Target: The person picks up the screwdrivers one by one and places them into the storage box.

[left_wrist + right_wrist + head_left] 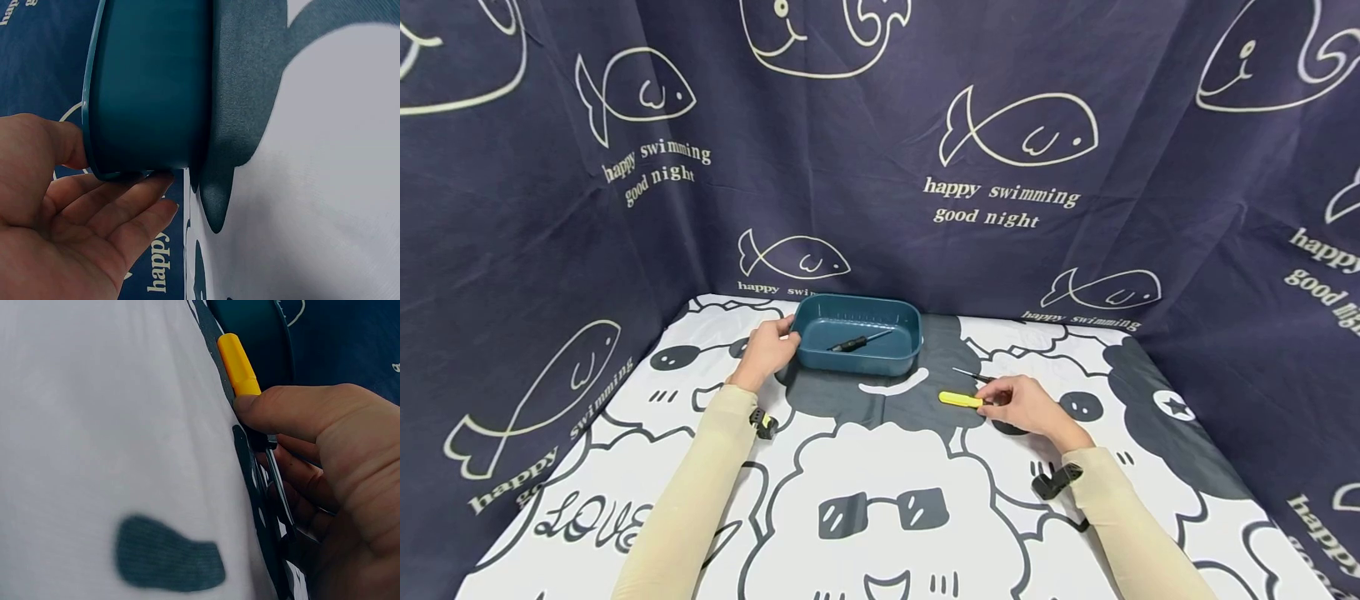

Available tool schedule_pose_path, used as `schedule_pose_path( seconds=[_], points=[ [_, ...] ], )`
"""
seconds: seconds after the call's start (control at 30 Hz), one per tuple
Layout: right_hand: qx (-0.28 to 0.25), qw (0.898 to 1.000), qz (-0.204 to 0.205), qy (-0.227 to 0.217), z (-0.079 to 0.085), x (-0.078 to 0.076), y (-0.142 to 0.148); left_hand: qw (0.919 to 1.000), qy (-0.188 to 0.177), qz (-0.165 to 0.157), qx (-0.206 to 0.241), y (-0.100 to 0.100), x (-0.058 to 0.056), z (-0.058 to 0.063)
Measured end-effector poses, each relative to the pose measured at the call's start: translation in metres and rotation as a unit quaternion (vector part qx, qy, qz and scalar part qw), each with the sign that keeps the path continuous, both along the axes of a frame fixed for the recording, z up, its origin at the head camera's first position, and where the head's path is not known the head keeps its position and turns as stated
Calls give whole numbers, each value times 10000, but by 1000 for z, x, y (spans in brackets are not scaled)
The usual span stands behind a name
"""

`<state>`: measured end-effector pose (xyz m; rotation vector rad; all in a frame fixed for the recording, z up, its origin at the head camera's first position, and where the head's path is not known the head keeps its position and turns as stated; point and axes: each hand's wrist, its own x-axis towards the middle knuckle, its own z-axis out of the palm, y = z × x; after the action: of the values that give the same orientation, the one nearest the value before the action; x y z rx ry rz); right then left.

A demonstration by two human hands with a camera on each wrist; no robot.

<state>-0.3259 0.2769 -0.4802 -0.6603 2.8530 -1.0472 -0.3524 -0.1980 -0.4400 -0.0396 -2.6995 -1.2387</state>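
Note:
A dark teal plastic bin (pixel 859 364) stands at the back of the table. My left hand (pixel 767 354) grips its left end, thumb at the rim (pixel 92 140) and fingers along the outer wall. Inside the bin lies a screwdriver (pixel 850 343) with a black handle. To the right of the bin, my right hand (pixel 1026 406) pinches a yellow-handled screwdriver (pixel 239 365) near its black collar; the handle points left and the metal shaft (pixel 280 487) runs back under the palm. Just behind these fingers shows another thin screwdriver (pixel 972 374), its dark handle partly hidden by the hand.
The table wears a white cloth (pixel 917 454) with dark cartoon sheep. Navy fabric (pixel 880 183) printed with fish and lettering hangs close behind the bin and along both sides. Each wrist carries a black strap-on device (pixel 765 423).

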Motion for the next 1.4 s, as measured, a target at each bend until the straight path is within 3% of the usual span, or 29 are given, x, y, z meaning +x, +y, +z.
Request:
schedule_pose_path(
  seconds=[0.87,1.4],
  points=[
    [96,9997,-197,49,5,2,-3,10000,34,13,0,0,-2,0],
    [-168,9994,-289,123,8,2,-8,10000,-15,16,37,0,-1,1]
  ],
)
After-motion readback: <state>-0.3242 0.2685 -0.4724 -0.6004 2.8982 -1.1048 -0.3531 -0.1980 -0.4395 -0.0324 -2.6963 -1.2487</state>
